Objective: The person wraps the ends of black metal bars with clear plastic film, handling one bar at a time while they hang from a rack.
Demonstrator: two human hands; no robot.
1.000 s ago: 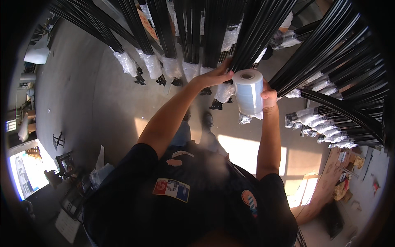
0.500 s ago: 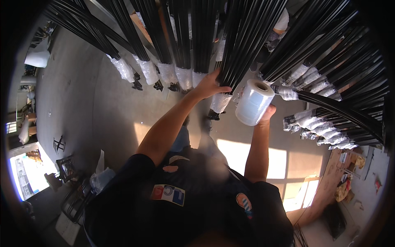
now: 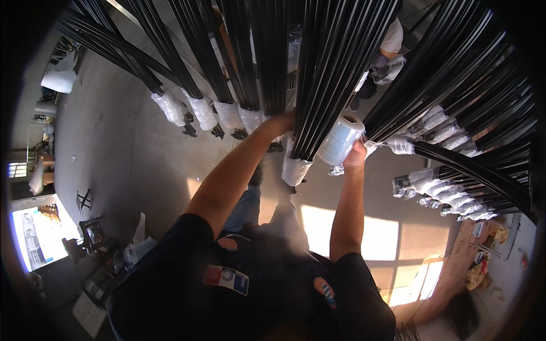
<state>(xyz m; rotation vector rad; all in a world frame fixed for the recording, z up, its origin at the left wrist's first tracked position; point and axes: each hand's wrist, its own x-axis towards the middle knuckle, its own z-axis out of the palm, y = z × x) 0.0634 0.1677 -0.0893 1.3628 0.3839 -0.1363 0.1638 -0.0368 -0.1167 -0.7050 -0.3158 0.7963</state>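
Neighbouring rod bundles [image 3: 205,57]: black, lower ends sleeved in clear film; these look done. Central rod bundle [image 3: 331,74]: film wrap [image 3: 297,170] round its lower end; whether complete, cannot tell. Film roll [image 3: 339,142]: tilted, just right of that bundle, grasped by the right hand [image 3: 356,155] at its lower right side. Left hand [image 3: 282,123]: at bundle's left, partly hidden, grip cannot be told

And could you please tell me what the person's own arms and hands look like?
The left sleeve and right sleeve are short and dark, leaving both forearms bare. The left hand, partly hidden, and right hand show no gloves or watches.
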